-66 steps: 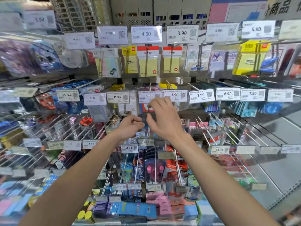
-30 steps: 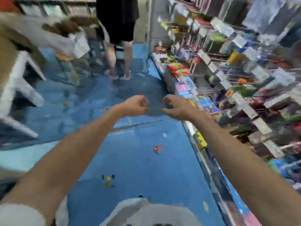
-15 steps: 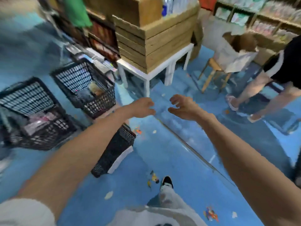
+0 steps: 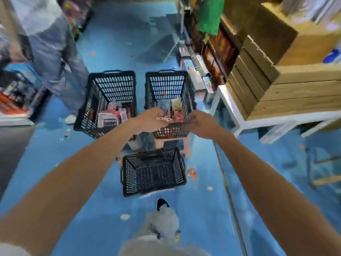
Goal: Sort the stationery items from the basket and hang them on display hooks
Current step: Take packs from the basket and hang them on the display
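The left hand [image 4: 151,119] and right hand [image 4: 202,123] reach into the middle basket [image 4: 166,73], grip I cannot tell, and next must pinch one pack [image 4: 175,105].

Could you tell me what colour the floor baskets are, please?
The baskets are black; head view.
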Action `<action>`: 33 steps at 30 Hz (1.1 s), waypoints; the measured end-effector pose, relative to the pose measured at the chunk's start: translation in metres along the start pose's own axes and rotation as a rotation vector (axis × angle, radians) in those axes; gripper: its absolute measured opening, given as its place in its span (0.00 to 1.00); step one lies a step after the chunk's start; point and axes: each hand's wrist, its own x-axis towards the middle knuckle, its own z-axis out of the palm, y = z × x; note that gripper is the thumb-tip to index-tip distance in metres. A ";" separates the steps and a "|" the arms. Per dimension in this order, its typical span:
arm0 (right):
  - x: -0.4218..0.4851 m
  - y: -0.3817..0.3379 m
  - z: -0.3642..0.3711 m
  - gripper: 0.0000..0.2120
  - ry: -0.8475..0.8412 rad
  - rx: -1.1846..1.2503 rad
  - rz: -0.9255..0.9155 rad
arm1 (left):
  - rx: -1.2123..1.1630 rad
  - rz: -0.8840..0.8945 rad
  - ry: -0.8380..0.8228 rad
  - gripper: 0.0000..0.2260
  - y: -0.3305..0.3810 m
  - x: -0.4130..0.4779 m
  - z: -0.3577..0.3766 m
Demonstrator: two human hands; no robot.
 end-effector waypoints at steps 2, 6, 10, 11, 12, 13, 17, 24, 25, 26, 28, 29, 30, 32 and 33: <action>0.043 -0.005 0.003 0.13 -0.002 0.030 -0.010 | -0.016 -0.016 0.030 0.21 -0.014 0.029 -0.015; 0.109 -0.007 0.006 0.19 -0.068 0.127 0.076 | -0.033 -0.047 0.023 0.13 -0.031 0.082 -0.039; 0.165 0.002 0.004 0.13 -0.133 0.155 0.099 | -0.125 -0.082 -0.003 0.12 -0.038 0.133 -0.059; 0.179 0.006 0.006 0.11 -0.148 0.155 0.105 | -0.133 -0.093 -0.029 0.16 -0.037 0.145 -0.062; 0.194 0.009 0.007 0.10 -0.165 0.159 0.121 | -0.134 -0.121 -0.047 0.22 -0.036 0.160 -0.064; 0.209 0.013 0.009 0.10 -0.187 0.164 0.142 | -0.140 -0.146 -0.064 0.26 -0.037 0.176 -0.066; 0.277 0.034 0.030 0.07 -0.324 0.152 0.205 | -0.170 -0.213 -0.119 0.15 -0.047 0.245 -0.058; 0.376 0.094 0.107 0.07 -0.514 0.163 0.354 | -0.185 -0.405 -0.166 0.27 -0.089 0.357 -0.010; 0.386 0.104 0.120 0.07 -0.553 0.168 0.363 | -0.146 -0.427 -0.188 0.26 -0.098 0.371 0.001; 0.394 0.114 0.133 0.08 -0.586 0.164 0.362 | -0.117 -0.438 -0.217 0.25 -0.106 0.383 0.012; 0.407 0.133 0.155 0.11 -0.631 0.138 0.373 | -0.089 -0.460 -0.260 0.22 -0.124 0.406 0.037; 0.412 0.140 0.165 0.14 -0.655 0.148 0.401 | -0.091 -0.484 -0.260 0.19 -0.133 0.414 0.049; 0.418 0.146 0.176 0.16 -0.682 0.173 0.430 | -0.105 -0.513 -0.244 0.17 -0.142 0.423 0.061; 0.426 0.155 0.194 0.21 -0.724 0.190 0.460 | -0.166 -0.586 -0.205 0.16 -0.157 0.437 0.082; 0.430 0.159 0.203 0.23 -0.745 0.192 0.462 | -0.191 -0.623 -0.190 0.17 -0.164 0.442 0.091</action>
